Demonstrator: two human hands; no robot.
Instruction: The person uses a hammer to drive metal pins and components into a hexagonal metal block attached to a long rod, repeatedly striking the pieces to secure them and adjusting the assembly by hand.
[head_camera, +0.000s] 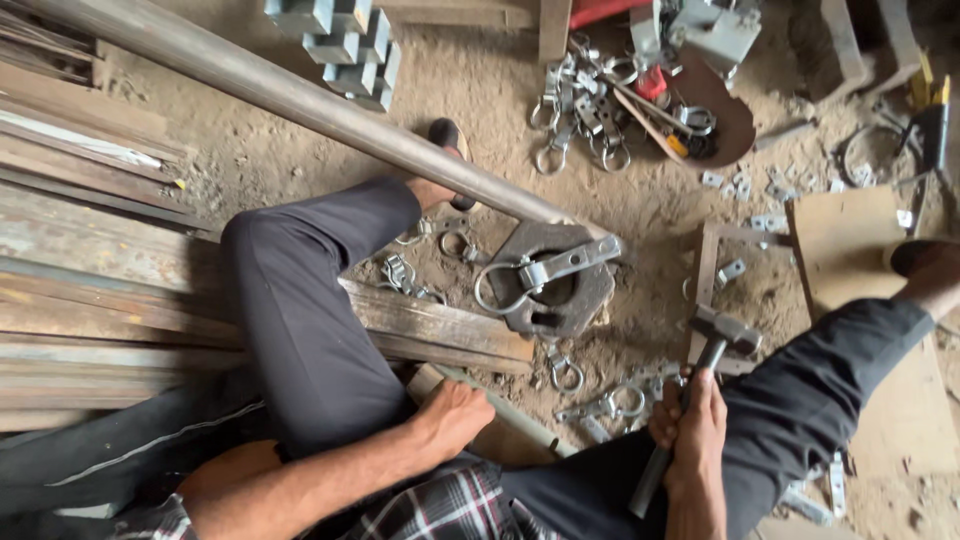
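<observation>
Sandy, dusty ground fills the workshop floor (640, 200), and a person sits on it with both legs in dark trousers spread apart.

Near the middle of the floor lies a thick, flat, rusty metal block (560, 290). On top of it rests a grey metal clamp piece with a round ring (530, 275), its flat arm pointing toward the top right.

Just below and to the right of the block is a grey metal hammer with a square head (725, 330). The right hand (692, 430) is wrapped tight around its round handle, with the head up over the sand and apart from the block.

The left hand (455, 415) sits lower down, to the left of the hammer. Its fingers are curled closed on the end of a pale wooden stick (520, 420) that lies on the ground.

Between the two hands, a few small grey ring clamps (610, 400) lie in the sand. More small ones (410, 275) lie beside the left knee.

A long, round, brown metal pipe (300, 100) runs from the top left corner down to the block. A bare foot in a dark sandal (445, 175) rests by it.

Long rusty flat metal bars (90, 290) are stacked along the left edge. One bar (440, 325) reaches under the left leg toward the block.

Near the top edge sits a pile of shiny grey clamps (585, 110), and some grey square metal blocks (345, 45) sit to its left. A flat brown wooden board (850, 240) lies near the right edge.
</observation>
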